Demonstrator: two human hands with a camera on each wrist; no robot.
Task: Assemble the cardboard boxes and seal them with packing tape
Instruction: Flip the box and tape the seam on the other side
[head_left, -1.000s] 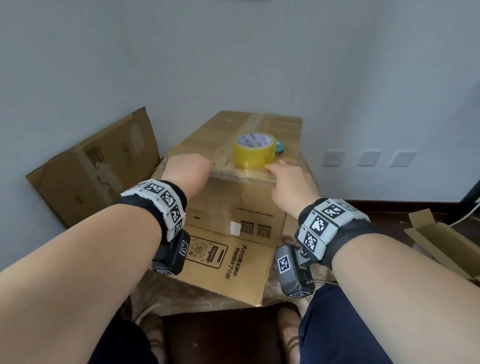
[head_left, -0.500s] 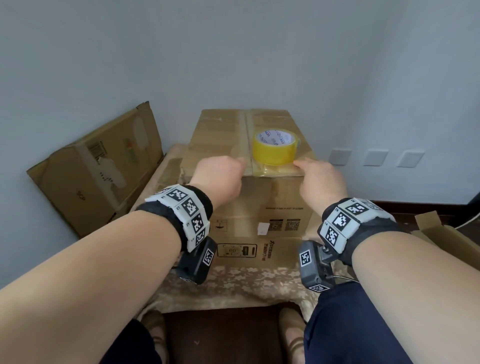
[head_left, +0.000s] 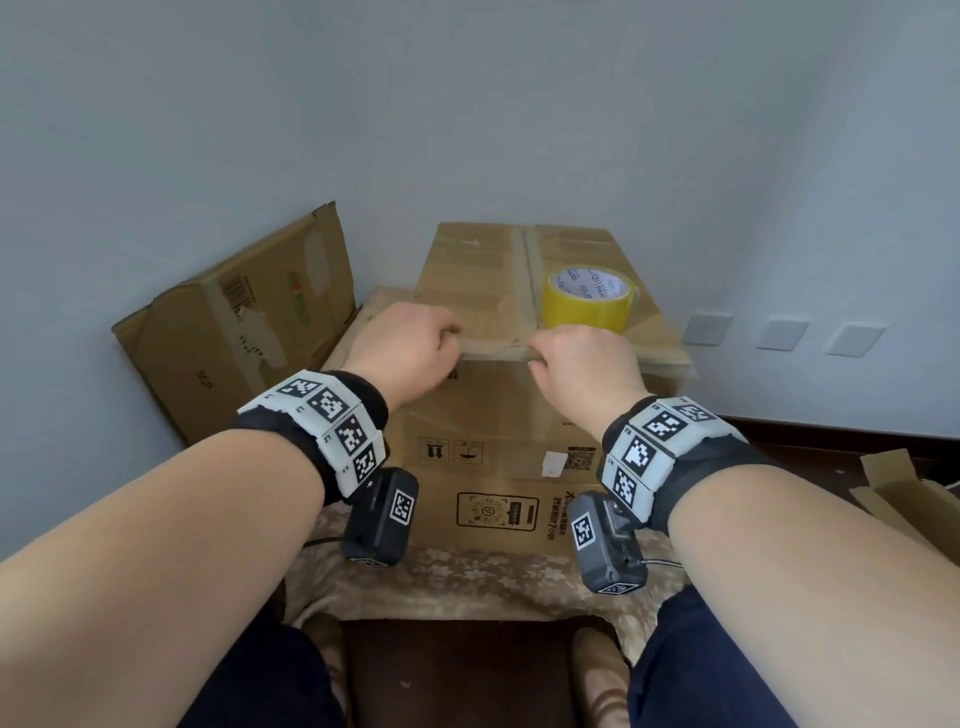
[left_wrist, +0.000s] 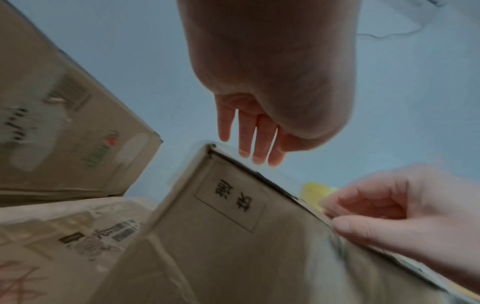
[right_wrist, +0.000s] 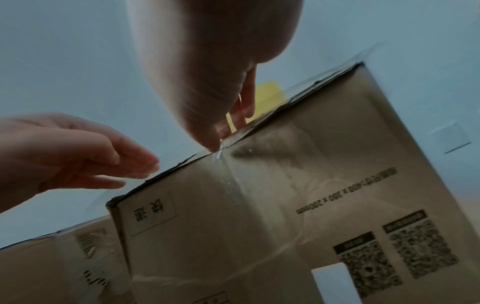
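A closed cardboard box (head_left: 483, 415) stands on a cloth-covered table, with clear tape along its top seam and down its front. A yellow tape roll (head_left: 587, 306) lies on the box top at the right, near the front edge. My right hand (head_left: 540, 356) pinches the near top edge at the taped seam, thumb on the front face (left_wrist: 342, 226) and curled fingers on top (right_wrist: 221, 131). Left of the seam, my left hand (head_left: 449, 338) hovers just over the same edge. Its fingers (left_wrist: 254, 144) hang nearly straight and hold nothing.
Another cardboard box (head_left: 234, 332) leans against the left wall. A flat printed cardboard sheet (head_left: 493, 514) lies under the box on the table (head_left: 467, 582). An open cardboard piece (head_left: 904, 493) sits on the floor at right. The wall is close behind the box.
The box has turned so its seam now runs straight away from me. My left hand has come off the edge and opened. My right hand has shifted left to the seam.
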